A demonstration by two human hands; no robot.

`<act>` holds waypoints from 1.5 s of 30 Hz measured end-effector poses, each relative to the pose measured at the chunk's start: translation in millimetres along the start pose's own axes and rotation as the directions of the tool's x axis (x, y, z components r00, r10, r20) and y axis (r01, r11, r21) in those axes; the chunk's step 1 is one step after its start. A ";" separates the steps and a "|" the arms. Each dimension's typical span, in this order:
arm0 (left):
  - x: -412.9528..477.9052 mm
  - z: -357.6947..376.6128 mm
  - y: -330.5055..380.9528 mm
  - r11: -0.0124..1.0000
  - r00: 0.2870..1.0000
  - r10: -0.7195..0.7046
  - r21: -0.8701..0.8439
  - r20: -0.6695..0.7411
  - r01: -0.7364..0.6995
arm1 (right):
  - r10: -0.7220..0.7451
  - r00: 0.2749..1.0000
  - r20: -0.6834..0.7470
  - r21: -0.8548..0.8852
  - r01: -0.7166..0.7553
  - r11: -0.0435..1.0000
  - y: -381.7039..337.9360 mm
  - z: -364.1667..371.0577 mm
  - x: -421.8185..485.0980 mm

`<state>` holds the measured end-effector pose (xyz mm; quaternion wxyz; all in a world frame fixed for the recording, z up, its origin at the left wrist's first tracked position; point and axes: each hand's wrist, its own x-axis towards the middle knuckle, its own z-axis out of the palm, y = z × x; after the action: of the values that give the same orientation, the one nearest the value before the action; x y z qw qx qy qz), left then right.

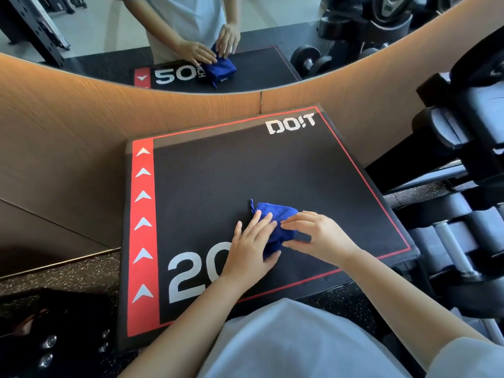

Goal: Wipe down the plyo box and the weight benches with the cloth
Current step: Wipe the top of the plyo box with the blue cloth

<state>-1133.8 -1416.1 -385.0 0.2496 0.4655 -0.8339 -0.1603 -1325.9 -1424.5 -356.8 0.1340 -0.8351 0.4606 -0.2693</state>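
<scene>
Cloth [275, 214] sits mid plyo box [245, 173]; your left grip [251, 249] at seven o'clock, right grip [319, 236] at four, both spread flat on it. Box wipe looks barely begun; benches left to do.

Blue cloth [275, 214]; black plyo box [245, 173], red stripe, white arrows and numerals.

1. This is a gym: a padded jump box [245, 173] marked "20", with a red arrow stripe, fills the centre.
2. Black dumbbells [463, 241] sit racked at 3 o'clock.
3. A wall mirror [109, 36] at 12 o'clock reflects more weights.
4. Speckled rubber floor [68, 268] shows at 8 o'clock.
</scene>
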 end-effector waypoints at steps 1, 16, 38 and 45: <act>1.4 -1.2 0.6 0.999 0.999 -0.008 -0.032 -0.032 0.007 | 0.020 1.000 -0.003 0.017 -0.019 1.000 -2.8 -0.9 2.1; 6.4 -47.8 7.0 0.850 0.954 -0.293 -0.476 -0.071 0.226 | 0.273 0.961 0.035 0.318 -0.270 0.909 -35.8 12.3 26.3; -12.2 -73.4 9.1 0.905 0.986 0.015 -0.421 0.169 0.058 | 0.655 0.755 0.001 0.344 -0.615 0.709 -120.8 -26.6 -22.5; 6.0 -60.5 43.8 0.889 0.911 0.393 -0.305 0.125 -0.342 | 0.789 0.602 -0.123 0.287 -0.740 0.609 -134.5 -50.6 -78.5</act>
<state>-1132.7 -1400.8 -311.7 0.2603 0.2425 -0.8956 -0.2671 -1295.0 -1284.6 -277.5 0.2666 -0.4981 0.7565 -0.3293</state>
